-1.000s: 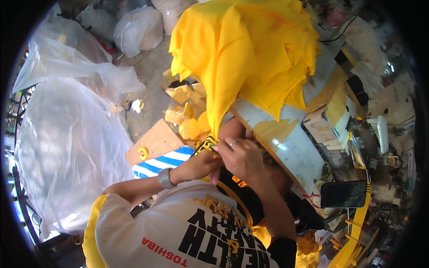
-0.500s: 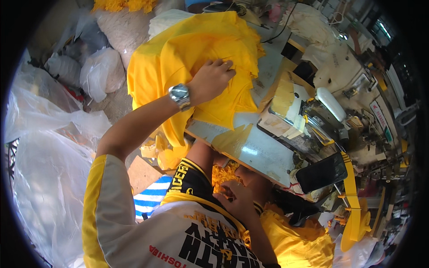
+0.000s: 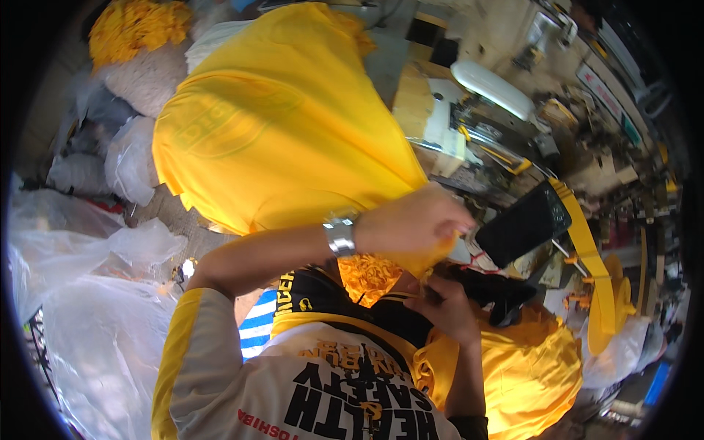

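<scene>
In the head view, little free room is seen: clear plastic bags [image 3: 88,293] are crowded along the left edge, and a sewing machine [image 3: 491,95] with clutter is packed along the right. A table [image 3: 411,95] is glimpsed behind the machine, mostly covered. A yellow shirt [image 3: 279,125] is held up in the middle, spread wide and hanging, its long axis running from upper left down to lower right, where it is gathered. There it is gripped by the left hand [image 3: 411,227], the fingers closed on the fabric. A wristwatch [image 3: 341,233] is worn on that arm. The right hand [image 3: 444,308] is held lower, near a dark phone [image 3: 524,224]; whether its fingers are together cannot be told.
</scene>
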The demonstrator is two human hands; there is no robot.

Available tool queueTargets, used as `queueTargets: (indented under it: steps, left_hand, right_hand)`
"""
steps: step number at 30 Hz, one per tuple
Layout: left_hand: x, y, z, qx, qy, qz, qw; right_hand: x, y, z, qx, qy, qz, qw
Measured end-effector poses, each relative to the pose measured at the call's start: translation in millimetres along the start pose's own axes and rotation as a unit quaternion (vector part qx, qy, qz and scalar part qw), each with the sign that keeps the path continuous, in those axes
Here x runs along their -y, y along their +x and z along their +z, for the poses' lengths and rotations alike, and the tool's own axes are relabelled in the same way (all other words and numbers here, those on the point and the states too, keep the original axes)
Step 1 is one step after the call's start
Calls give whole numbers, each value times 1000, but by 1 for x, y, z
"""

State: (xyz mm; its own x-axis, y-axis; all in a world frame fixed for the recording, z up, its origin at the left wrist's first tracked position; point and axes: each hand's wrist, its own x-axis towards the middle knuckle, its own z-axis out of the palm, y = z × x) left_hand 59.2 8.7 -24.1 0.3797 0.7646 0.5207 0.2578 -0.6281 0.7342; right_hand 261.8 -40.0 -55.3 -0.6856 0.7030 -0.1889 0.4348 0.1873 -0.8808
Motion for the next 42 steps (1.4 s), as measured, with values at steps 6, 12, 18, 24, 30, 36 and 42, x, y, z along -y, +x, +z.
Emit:
queueTargets:
  steps: [6,12,18,24,30,36,42]
  left_hand:
    - [9,18,-50,99,171,18,980]
    - [0,36,-69,128,248,48,959]
    - [-25,45,-72,140,217,24,966]
    - [-70,-18,-77,296,32,-60,953]
    - [-11,-71,-79,59,222,-112,967]
    - [-19,-67,-33,98,303,12,948]
    - [-2,-66,-16,164,360,84,915]
  right_hand:
    - [-3,-5,-3,-126,129,-39,983]
    - [37,63,-18,-196,224,-22,955]
    - [51,91,-16,-211,293,-68,930]
    - [33,47,-21,-281,156,-92,942]
    - [22,20,-12,-307,128,-71,940]
    - [25,24,-7,-300,98,-85,945]
    - [11,18,1,-292,111,-68,948]
